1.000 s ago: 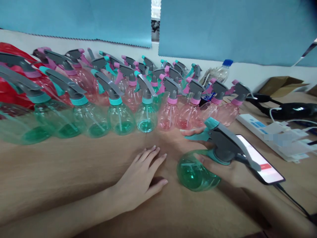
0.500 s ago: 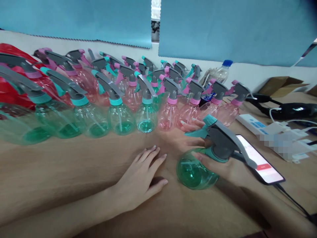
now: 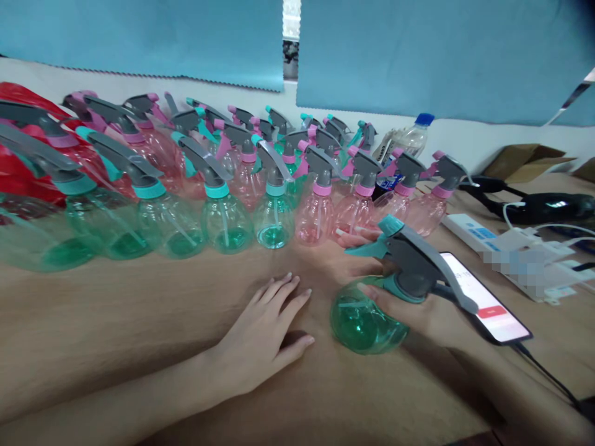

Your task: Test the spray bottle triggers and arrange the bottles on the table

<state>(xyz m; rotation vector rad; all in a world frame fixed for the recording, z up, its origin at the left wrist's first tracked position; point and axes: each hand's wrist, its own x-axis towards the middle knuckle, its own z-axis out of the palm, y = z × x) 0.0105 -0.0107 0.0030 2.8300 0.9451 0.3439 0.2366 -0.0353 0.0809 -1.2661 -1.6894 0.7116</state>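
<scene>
On the wooden table top [image 3: 153, 322], my left hand [image 3: 267, 328] lies flat, palm down, fingers stretched out and touching no bottle. To its right, my right hand [image 3: 409, 313] grips a green spray bottle [image 3: 360, 319] round the neck, below its grey and teal trigger head. That bottle is tilted toward me, its base near or on the table; I cannot tell which. Some fingers of this hand reach out behind the trigger. Beyond both hands stands a front row with green spray bottles [image 3: 227, 223] at left and pink spray bottles [image 3: 316, 217] at right.
Several more spray bottles stand behind the front row, beside a red plastic bag [image 3: 28, 161]. At right are a lit phone [image 3: 499, 316] with a cable, a white power strip [image 3: 483, 238] with plugs, a blue-capped bottle [image 3: 418, 136] and a cardboard box [image 3: 525, 161]. Blue cloth [image 3: 139, 37] hangs behind.
Almost nothing differs. My right hand and the green spray bottle sit a tiny bit further left in the picture, as do the things at the right. My left hand rests in the same place.
</scene>
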